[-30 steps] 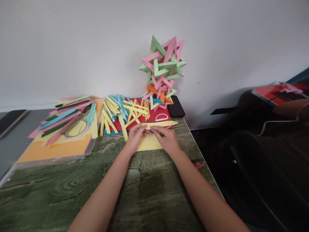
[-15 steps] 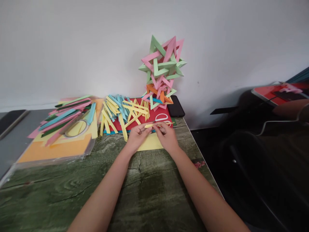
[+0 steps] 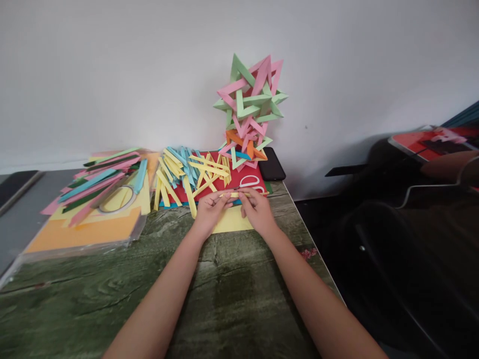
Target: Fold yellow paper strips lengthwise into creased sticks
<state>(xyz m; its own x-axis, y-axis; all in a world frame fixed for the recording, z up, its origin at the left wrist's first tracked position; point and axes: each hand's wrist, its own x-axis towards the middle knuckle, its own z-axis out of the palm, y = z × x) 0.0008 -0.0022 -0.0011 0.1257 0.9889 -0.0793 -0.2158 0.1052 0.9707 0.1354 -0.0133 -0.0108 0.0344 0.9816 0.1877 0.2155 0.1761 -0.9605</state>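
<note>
Both hands meet over the front of a red sheet. My left hand pinches the left part of a narrow yellow paper strip. On its right part, my right hand closes thumb and fingers. The strip lies level between the fingertips, and its right end shows past my right hand. Beneath the hands a flat yellow sheet rests on the green table. White-handled scissors lie just behind my right hand, partly covered by it. Folded yellow strips are near my left hand.
Pink and green paper stars stand against the wall. A black phone lies beside them. At the left are coloured strips, a tape roll and orange paper. The table edge runs down the right; a dark chair stands beyond.
The yellow strip has turned level and more of it shows between my fingertips. My right fingers have shifted slightly along it. The view has moved a little.
</note>
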